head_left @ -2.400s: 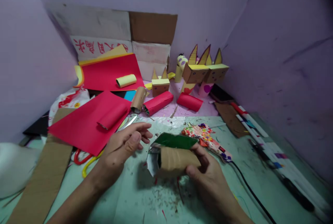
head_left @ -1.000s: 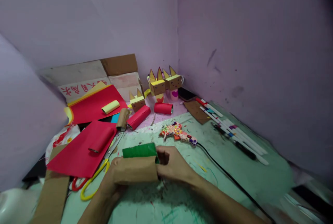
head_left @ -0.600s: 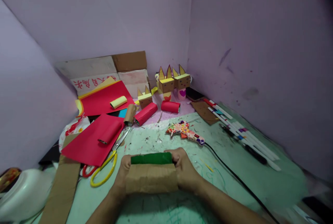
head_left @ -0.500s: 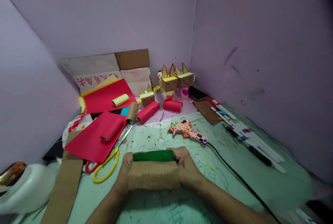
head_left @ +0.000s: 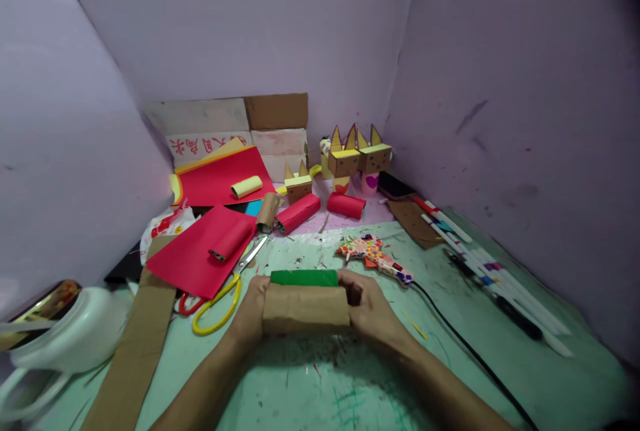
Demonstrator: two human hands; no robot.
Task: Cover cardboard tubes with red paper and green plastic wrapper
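Observation:
A folded piece of brown cardboard (head_left: 306, 311) is held level above the table, between both hands. Along its far side shows a green strip (head_left: 304, 278); whether the two are joined I cannot tell. My left hand (head_left: 254, 304) grips the left end, its fingers mostly hidden behind the cardboard. At the right end, my right hand (head_left: 367, 307) is closed with bent fingers. Yellow-handled scissors (head_left: 225, 297) lie to the left of my left hand. Beyond my right hand rests a flower-patterned glue gun (head_left: 375, 257) with a black cord.
Red paper (head_left: 195, 264), a red roll (head_left: 233, 239) and a long cardboard strip (head_left: 130, 344) lie left, near a white pitcher (head_left: 83, 337). Cardboard animal figures (head_left: 345, 163) stand at the back. Several markers (head_left: 500, 277) lie right, and a cardboard sheet (head_left: 277, 112) leans on the wall.
The camera view has shifted, so the table's contents appear farther right. The cardboard has risen slightly and tilted in my hands, showing less of the green strip. Both hands keep their hold.

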